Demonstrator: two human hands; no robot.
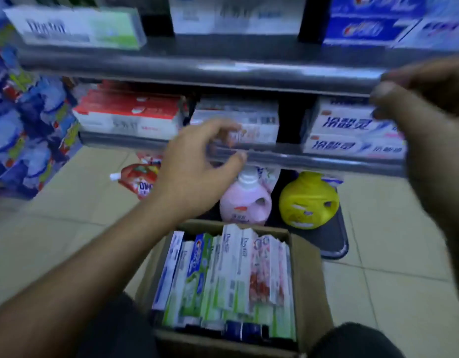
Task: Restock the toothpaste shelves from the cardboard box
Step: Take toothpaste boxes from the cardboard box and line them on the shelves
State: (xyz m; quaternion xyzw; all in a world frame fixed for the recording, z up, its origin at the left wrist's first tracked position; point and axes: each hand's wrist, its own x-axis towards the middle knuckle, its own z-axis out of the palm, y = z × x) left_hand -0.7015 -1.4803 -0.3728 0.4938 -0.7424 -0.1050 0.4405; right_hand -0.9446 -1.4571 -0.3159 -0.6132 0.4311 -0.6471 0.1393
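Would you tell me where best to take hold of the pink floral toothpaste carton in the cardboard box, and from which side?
The pink floral carton stands wedged between neighbours in the cardboard box, long sides covered. Probably best: come from above and pinch its exposed top end across the narrow width.

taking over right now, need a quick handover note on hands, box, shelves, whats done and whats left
Left hand: at the front of the lower shelf by the middle stack, fingers loosely curled, no box in it.
Right hand: raised before the white-and-blue stack, too blurred to tell its grip.
Cardboard box: on the floor below the hands, packed with upright toothpaste boxes.
Done: the lower shelf holds three stacks; how much came from the box cannot be told.
Left: nearly the whole box to shelve.
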